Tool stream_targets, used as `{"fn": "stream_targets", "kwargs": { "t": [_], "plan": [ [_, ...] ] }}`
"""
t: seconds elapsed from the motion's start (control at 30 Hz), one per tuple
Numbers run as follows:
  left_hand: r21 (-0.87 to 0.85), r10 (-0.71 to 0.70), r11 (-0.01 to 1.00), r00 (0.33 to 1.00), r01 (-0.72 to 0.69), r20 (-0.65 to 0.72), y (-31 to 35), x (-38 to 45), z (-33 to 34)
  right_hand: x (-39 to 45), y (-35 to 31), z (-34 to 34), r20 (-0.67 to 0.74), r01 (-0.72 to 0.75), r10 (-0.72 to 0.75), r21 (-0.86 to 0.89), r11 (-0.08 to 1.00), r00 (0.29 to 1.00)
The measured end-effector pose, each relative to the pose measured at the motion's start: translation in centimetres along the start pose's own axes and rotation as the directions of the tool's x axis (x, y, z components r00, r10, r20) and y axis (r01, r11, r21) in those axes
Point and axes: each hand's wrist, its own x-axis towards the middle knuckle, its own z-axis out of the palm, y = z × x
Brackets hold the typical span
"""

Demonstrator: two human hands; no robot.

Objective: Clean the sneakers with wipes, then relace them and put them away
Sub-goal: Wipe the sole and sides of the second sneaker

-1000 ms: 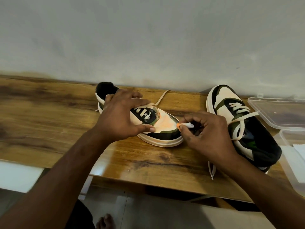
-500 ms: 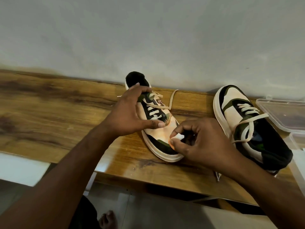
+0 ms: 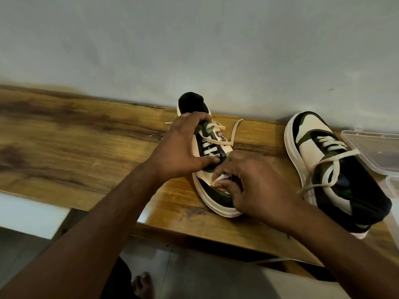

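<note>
Grey wall (image 3: 194,39) fills the upper half of the frame. Wooden desk (image 3: 75,147) runs across the middle, left edge to right edge, its back edge against the wall.

Right sneaker (image 3: 336,169) lies on the desk at right of frame, toe toward the wall, laces threaded with loose ends trailing. Clear plastic box (image 3: 375,152) sits just beside it at the right edge; contents cannot be made out.

Centre sneaker (image 3: 207,147) stands on the desk at mid-frame, black heel toward the wall, toe toward the camera, laces threaded but loose.

Left hand (image 3: 183,147), grip: fingers curled over the collar and thumb pressed on the tongue side, holding the centre sneaker.

Right hand (image 3: 252,186), grip: fingers bent tight, pinching a small white wipe (image 3: 222,176) against the toe area of the centre sneaker.

Bare foot (image 3: 142,285) shows on the floor, bottom of frame, below the desk edge.
</note>
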Motion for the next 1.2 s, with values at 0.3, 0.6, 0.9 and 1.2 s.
{"fn": "stream_targets", "kwargs": {
  "t": [0.3, 0.6, 0.9, 1.2],
  "plan": [
    [0.034, -0.008, 0.999, 0.999, 0.009, -0.040, 0.3, 0.1, 0.6, 1.0, 1.0, -0.2, -0.129, -0.116, 0.103, -0.097, 0.989, 0.986],
    [0.020, -0.033, 0.999, 0.999, 0.034, -0.032, 0.3, 0.3, 0.5, 1.2, 1.7, -0.8, -0.178, -0.162, 0.124, -0.216, 0.963, 0.976],
    [0.006, -0.013, 1.000, 0.998, 0.014, -0.056, 0.1, 0.3, 0.5, 1.2, -0.2, -0.6, 0.024, -0.076, 0.077, -0.038, 0.996, 0.997],
    [0.023, -0.027, 0.999, 0.998, 0.028, -0.053, 0.5, 0.2, 0.5, 1.8, -0.6, 0.7, -0.127, -0.148, 0.133, -0.118, 0.982, 0.983]
  ]
}}
